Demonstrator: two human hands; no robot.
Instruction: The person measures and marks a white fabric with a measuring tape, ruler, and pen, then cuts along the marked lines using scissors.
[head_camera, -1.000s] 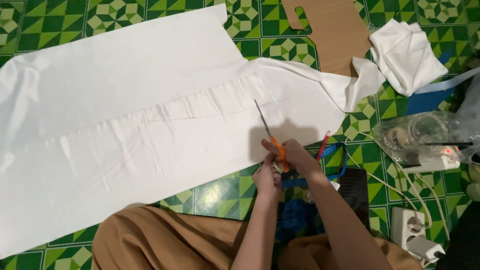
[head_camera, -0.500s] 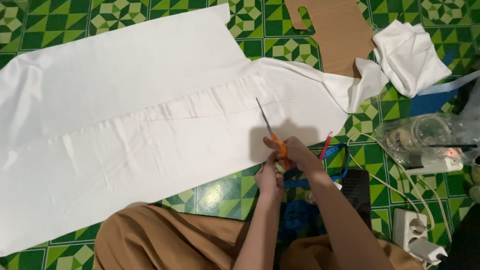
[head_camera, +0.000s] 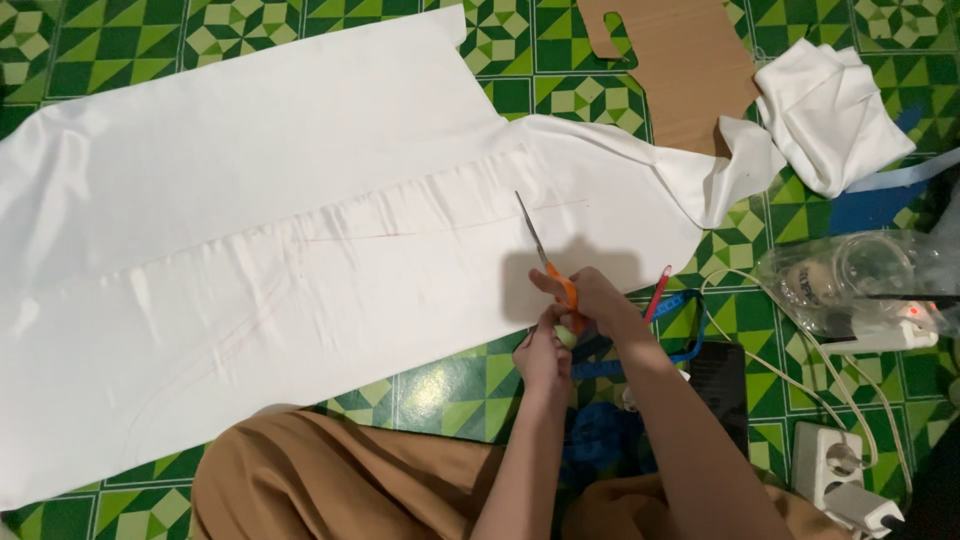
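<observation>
- Head view: green tiled floor (head_camera: 450, 385) with a geometric pattern, seen from above; a person sits on it, tan-clothed knees at the near edge.
- Long white fabric (head_camera: 250, 230) lies spread flat across the floor from far left to centre right, with a faint red chalk line (head_camera: 400, 232) running along its length.
- Right hand (head_camera: 592, 300) has its fingers clenched through the handles of orange-handled scissors (head_camera: 545, 262); the blades look nearly closed and point away, towards the chalk line, resting at the fabric's near right edge.
- Left hand (head_camera: 543, 352) sits just beside the right, fingers curled at the fabric edge next to the scissor handles; I cannot tell whether it pinches the cloth.
- Judged from this view, cutting has barely started: the blades have entered only the near right edge, and almost the whole marked line looks uncut.
- Right of the hands lie a red pencil (head_camera: 657, 292) and a blue measuring tape (head_camera: 690, 330).
- Far right sit a brown cardboard pattern piece (head_camera: 680, 60) and a crumpled white cloth (head_camera: 830, 110).
</observation>
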